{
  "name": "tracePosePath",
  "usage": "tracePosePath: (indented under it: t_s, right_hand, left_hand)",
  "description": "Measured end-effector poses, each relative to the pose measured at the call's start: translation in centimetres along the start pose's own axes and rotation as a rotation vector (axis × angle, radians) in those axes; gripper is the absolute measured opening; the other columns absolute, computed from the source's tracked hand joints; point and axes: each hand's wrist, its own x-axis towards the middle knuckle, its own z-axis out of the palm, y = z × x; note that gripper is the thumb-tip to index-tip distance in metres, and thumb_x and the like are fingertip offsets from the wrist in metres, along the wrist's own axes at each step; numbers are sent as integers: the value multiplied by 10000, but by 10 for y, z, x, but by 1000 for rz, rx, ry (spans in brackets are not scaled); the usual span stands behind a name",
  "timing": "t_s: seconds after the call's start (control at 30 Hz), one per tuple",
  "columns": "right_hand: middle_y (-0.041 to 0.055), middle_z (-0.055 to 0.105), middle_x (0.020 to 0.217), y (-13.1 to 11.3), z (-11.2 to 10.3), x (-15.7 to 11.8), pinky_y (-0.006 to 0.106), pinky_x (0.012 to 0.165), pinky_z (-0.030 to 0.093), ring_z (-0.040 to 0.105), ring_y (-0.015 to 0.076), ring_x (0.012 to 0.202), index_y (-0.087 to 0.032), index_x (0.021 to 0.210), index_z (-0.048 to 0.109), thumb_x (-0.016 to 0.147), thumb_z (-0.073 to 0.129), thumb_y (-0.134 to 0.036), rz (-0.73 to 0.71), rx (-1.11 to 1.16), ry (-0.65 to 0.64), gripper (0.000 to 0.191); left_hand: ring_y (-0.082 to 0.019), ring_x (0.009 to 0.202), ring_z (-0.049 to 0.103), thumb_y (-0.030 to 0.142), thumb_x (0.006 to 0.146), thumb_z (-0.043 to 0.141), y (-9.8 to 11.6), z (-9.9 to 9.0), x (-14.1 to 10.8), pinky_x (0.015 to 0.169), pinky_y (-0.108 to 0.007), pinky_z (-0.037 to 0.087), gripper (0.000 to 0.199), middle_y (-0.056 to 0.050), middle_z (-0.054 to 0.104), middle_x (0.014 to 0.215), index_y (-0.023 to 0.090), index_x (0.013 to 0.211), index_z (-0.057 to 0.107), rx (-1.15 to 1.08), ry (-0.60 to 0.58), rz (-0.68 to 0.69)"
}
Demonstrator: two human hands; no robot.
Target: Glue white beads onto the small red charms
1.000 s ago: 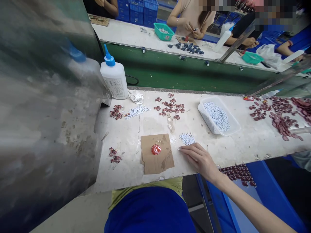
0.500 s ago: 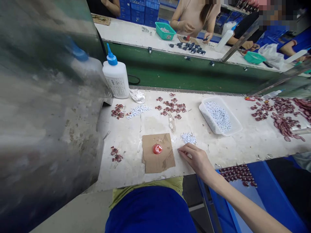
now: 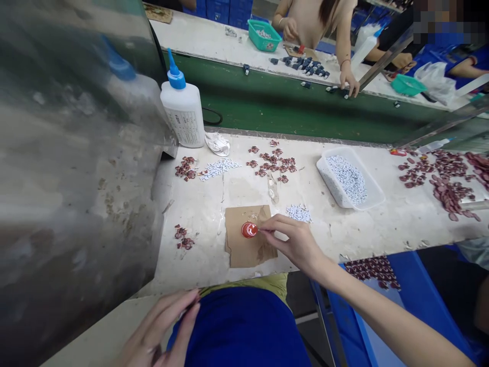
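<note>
right hand (image 3: 296, 243) pinched narrow, fingertips touching red cap (image 3: 249, 230) on cardboard piece (image 3: 248, 239); left hand (image 3: 160, 329) loosely open, holding nothing, near lap.

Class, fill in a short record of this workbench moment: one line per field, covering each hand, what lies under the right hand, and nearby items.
Right hand: fingertips at the red cap
Red cap rests on: cardboard piece
Left hand: low near the lap, holds nothing visible
Behind: glue bottle, white tray of small white pieces
Scattered: dark red pieces
</note>
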Motion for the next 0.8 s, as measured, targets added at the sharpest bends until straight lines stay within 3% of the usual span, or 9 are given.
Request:
tracePosePath:
  t_s: [0.1,0.2,0.33,0.57,0.8]
  right_hand:
    - [60,774,1029,3,4,3,332,765,590,735,182,885,-214,1053,758,1012,598,-189,-21,-23,-20,167]
    - [56,774,1027,8,7,2,332,777,593,738,181,889,-215,1052,760,1012,603,-179,-31,-31,-22,166]
    - [48,774,1000,5,6,1,328,735,592,736,182,868,-228,1045,756,1003,610,-166,-45,-10,24,164]
    - [16,785,931,-36,1,-8,317,775,596,737,161,869,-232,960,756,916,699,-98,-19,312,97,152]
    - [31,792,928,-59,7,-16,263,732,601,746,136,827,-203,984,770,911,727,-116,2,477,36,121]
  left_hand:
    - [-59,899,752,99,855,756,3,15,11,980,-97,561,421,28,777,1087,231,1248,687,66,-73,56]
    - [-41,866,752,147,857,773,7,26,22,956,-70,561,328,66,786,1014,238,1166,709,88,-35,22]
    - [-34,931,723,51,863,727,13,35,35,969,-95,566,300,29,761,1040,206,1120,716,-1,-70,111]
    - [-27,926,731,36,814,773,28,49,47,973,-84,572,347,63,767,1029,237,1092,721,-168,-97,53]
    - [-25,944,735,30,832,749,35,54,51,959,-86,593,341,79,765,1038,254,1088,718,-265,-137,35]
